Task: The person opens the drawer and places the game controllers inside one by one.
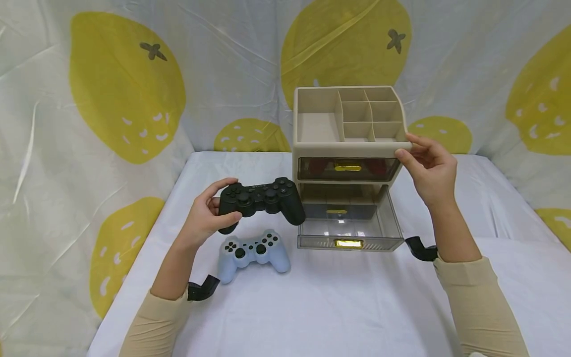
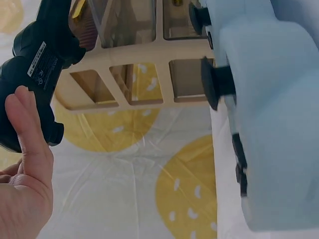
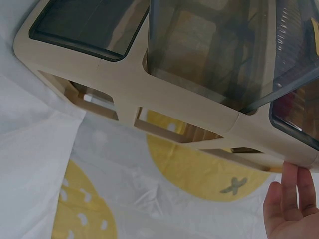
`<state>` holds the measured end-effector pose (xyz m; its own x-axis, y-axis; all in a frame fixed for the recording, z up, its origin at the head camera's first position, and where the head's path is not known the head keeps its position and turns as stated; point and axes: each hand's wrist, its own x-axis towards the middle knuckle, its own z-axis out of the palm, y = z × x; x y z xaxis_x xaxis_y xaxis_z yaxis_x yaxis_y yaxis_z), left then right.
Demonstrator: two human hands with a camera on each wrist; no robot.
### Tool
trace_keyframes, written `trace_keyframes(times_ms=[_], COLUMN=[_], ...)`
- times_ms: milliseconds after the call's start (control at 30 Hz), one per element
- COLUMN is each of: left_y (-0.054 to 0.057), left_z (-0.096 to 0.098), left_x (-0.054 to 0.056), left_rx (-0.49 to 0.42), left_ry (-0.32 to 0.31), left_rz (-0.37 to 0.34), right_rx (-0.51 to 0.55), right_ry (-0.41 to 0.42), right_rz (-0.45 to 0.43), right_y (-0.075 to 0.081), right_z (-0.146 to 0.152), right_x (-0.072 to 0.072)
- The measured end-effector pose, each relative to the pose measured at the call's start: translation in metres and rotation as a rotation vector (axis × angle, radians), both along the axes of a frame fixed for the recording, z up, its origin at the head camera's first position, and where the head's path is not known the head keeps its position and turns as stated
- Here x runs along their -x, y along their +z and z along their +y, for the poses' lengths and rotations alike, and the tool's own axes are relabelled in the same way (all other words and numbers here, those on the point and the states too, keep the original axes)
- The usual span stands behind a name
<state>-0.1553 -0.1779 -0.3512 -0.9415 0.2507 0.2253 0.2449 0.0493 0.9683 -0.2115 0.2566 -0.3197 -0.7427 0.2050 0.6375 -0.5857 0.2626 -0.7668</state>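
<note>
My left hand [image 1: 202, 215] grips a black game controller [image 1: 263, 196] by its left end, thumb in front and fingers behind. It hangs beside the drawer organizer, its right grip overlapping the left edge of the pulled-out clear drawer [image 1: 350, 243]. Beneath it a light blue game controller [image 1: 254, 250] lies on the table, large and close in the left wrist view. With thumb and fingers, my right hand [image 1: 430, 166] holds the right front corner of the beige organizer [image 1: 352, 147]. In the right wrist view, its fingertips [image 3: 290, 172] touch the organizer's side.
Open compartments [image 1: 357, 111] top the organizer. Its upper drawer [image 1: 348, 169] is closed, with dark reddish shapes behind the tinted front. A white cloth covers the table [image 1: 339, 307]; a lemon-print curtain [image 1: 232, 64] hangs behind. Black wrist mounts [image 1: 421, 249] stick out near both sleeves.
</note>
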Motion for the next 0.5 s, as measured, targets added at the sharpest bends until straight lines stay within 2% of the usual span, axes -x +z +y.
trace_keyframes(times_ms=[100,200,500], left_y=[0.003,0.005,0.006], left_z=[0.008,0.017,0.043], left_x=[-0.001,-0.002,0.003], left_rx=[-0.019,-0.025,-0.016], left_ry=[-0.066,-0.106,-0.134], left_rz=[0.005,0.006,-0.055], right_rx=[-0.008,-0.009,-0.022], right_ry=[-0.005,-0.005,-0.015], right_rz=[0.000,0.009,0.004], right_y=[0.000,0.000,0.000], right_z=[0.000,0.000,0.001], right_x=[0.000,0.000,0.001])
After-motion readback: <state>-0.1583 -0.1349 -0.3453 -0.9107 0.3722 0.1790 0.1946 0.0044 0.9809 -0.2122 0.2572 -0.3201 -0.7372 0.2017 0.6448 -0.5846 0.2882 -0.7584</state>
